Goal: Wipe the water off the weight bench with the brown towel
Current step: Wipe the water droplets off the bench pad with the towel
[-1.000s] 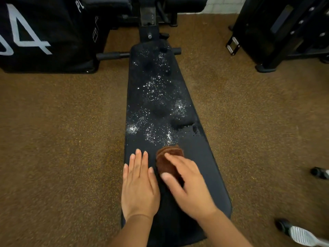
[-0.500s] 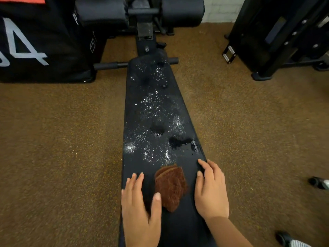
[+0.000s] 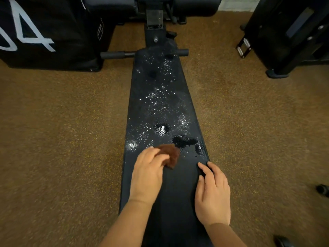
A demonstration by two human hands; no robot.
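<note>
A long black weight bench runs away from me down the middle of the view. Water droplets speckle its middle and far part, with a small puddle near the right edge. The brown towel, bunched up, lies on the pad just before the wet patch. My left hand grips the towel's near left side with curled fingers. My right hand rests flat on the bench's right edge, fingers apart, clear of the towel.
Brown speckled carpet surrounds the bench. A black padded block with white numerals stands at the far left. Black roller pads sit at the bench's far end, and a black machine frame is at the far right.
My right hand let go of the towel and moved to the bench's right edge. My left hand took hold of the towel and pushed it forward toward the water.
</note>
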